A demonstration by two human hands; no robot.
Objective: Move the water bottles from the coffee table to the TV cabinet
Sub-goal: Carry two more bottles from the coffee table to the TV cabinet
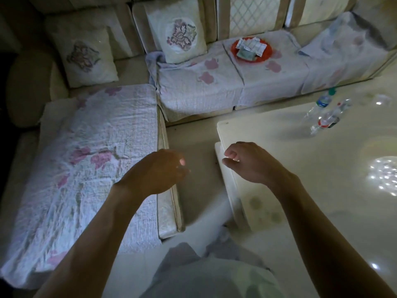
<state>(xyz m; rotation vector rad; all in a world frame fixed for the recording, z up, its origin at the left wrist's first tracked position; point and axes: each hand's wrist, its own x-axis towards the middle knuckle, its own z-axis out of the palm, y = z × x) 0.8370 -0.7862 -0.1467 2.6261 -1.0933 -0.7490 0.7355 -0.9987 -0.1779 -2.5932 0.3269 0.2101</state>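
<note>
The green-capped bottle and the red-labelled bottle sit close together near the far edge of the desk, well apart from both hands. The left hand hangs over the floor gap beside the sofa and the right hand over the desk's left edge, and the fingers of each are loosely curled and hold nothing. Since the bottles are clear, probably light and nearly touching on a glossy top in dim light, a reach for one could knock the other over and send it rolling off the far edge; the count is two bottles, two hands, two cushions and one red plate.
</note>
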